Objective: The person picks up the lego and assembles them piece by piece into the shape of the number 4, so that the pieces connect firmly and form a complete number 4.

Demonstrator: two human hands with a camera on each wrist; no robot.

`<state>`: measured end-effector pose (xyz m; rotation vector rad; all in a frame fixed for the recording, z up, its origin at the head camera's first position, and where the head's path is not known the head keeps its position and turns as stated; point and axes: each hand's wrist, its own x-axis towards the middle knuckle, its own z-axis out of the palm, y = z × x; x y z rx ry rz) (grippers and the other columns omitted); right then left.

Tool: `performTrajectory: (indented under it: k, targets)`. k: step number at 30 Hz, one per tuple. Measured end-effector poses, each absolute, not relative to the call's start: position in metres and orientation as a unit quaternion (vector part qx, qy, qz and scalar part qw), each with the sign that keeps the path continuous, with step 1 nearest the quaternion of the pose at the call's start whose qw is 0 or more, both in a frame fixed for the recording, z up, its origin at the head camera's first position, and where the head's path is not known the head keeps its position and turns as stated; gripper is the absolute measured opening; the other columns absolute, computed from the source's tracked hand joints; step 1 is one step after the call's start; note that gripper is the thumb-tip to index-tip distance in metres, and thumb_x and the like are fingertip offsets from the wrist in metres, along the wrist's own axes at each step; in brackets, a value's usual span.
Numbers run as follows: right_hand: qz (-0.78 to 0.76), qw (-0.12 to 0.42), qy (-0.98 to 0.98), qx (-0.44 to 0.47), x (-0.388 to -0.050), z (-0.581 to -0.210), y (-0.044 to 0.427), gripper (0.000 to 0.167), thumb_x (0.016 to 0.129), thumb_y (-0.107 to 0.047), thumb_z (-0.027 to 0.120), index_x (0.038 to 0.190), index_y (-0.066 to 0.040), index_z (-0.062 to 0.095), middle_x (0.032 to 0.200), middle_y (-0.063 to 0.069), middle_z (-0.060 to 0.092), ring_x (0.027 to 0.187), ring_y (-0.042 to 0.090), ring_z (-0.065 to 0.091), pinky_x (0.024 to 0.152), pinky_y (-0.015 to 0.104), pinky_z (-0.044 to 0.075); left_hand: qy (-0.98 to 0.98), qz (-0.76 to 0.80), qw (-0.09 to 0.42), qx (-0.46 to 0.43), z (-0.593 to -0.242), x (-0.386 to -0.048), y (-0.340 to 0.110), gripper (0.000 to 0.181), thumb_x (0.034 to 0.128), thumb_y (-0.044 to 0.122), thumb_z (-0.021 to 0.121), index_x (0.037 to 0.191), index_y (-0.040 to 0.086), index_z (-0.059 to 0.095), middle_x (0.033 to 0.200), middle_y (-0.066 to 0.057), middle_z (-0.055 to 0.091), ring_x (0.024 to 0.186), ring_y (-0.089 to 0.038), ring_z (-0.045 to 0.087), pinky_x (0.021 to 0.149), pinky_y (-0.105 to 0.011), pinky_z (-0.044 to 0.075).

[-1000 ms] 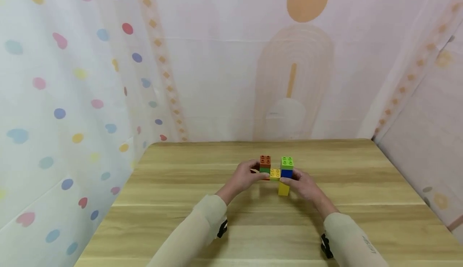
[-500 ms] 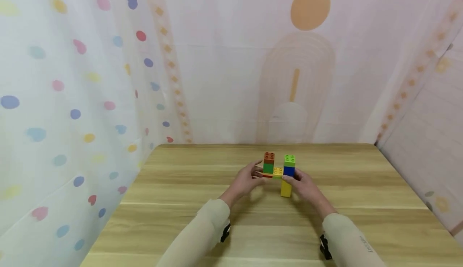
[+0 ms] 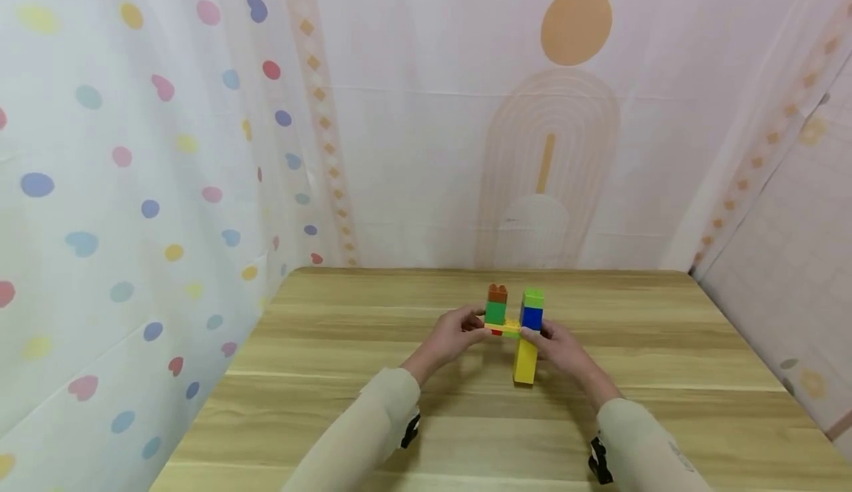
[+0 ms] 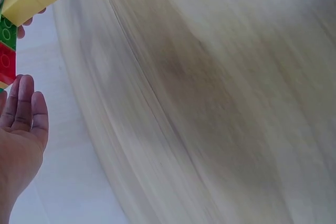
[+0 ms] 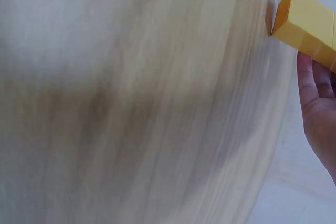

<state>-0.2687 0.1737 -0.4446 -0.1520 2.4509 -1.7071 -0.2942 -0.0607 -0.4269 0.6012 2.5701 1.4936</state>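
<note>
A toy building-block structure is held above the table. Its left stack has a brown brick (image 3: 497,294) over a green brick (image 3: 495,313). A flat yellow bridge (image 3: 504,326), with red and light green bricks beneath, joins it to the right tower. That tower has a light green brick (image 3: 533,298), a blue brick (image 3: 531,318) and a tall yellow column (image 3: 525,362). My left hand (image 3: 454,335) pinches the bridge's left end, its other fingers fairly straight in the left wrist view. My right hand (image 3: 560,344) grips the right tower, thumb in front; its other fingers are partly hidden.
The wooden table (image 3: 319,344) ends at a straight far edge with a patterned curtain (image 3: 413,144) behind it. A dotted curtain (image 3: 153,211) hangs on the left. Black straps (image 3: 600,462) show under both sleeves.
The left hand loosened its fingers from the left stack, then took the bridge's end lower down. The structure has tilted back, showing more of the yellow column. The head view has shifted slightly.
</note>
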Motion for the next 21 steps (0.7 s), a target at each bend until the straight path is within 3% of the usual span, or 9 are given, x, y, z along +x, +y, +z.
performTrajectory:
  k: [6,11,17,21]
  targets:
    - [-0.57,0.075,0.814,-0.08,-0.269,-0.443,0.171,0.064,0.104,-0.036,0.053,0.152,0.0,0.032,0.141,0.024,0.048,0.12,0.034,0.053,0.095,0.047,0.049,0.848,0.492,0.051,0.191,-0.428,-0.298,-0.066,0.046,0.0954,0.024,0.069,0.137,0.006,0.057,0.111,-0.003,0.067,0.099,-0.016,0.062,0.086,-0.035,0.053]
    - [-0.589,0.077,0.798,-0.107,-0.266,-0.444,0.172,0.071,0.104,-0.016,0.053,0.161,-0.013,0.01,0.146,0.03,0.039,0.126,0.039,0.048,0.095,0.047,0.049,0.849,0.495,0.052,0.179,-0.433,-0.301,-0.072,0.064,0.095,0.02,0.07,0.151,0.01,0.041,0.106,-0.003,0.067,0.095,-0.016,0.061,0.085,-0.036,0.053]
    - [-0.59,0.09,0.795,-0.111,-0.267,-0.448,0.17,0.077,0.099,-0.005,0.058,0.161,-0.02,0.013,0.146,0.029,0.04,0.127,0.038,0.048,0.094,0.046,0.05,0.849,0.485,0.083,0.191,-0.438,-0.301,-0.085,0.073,0.0952,0.022,0.069,0.157,0.017,0.03,0.103,-0.002,0.065,0.093,-0.017,0.059,0.086,-0.036,0.051]
    - [-0.582,0.115,0.796,-0.125,-0.271,-0.447,0.168,0.087,0.093,-0.001,0.065,0.161,-0.018,0.012,0.145,0.029,0.042,0.125,0.038,0.05,0.094,0.046,0.05,0.851,0.478,0.101,0.19,-0.438,-0.3,-0.094,0.077,0.0937,0.021,0.071,0.158,0.019,0.028,0.103,-0.001,0.065,0.094,-0.017,0.059,0.087,-0.037,0.051]
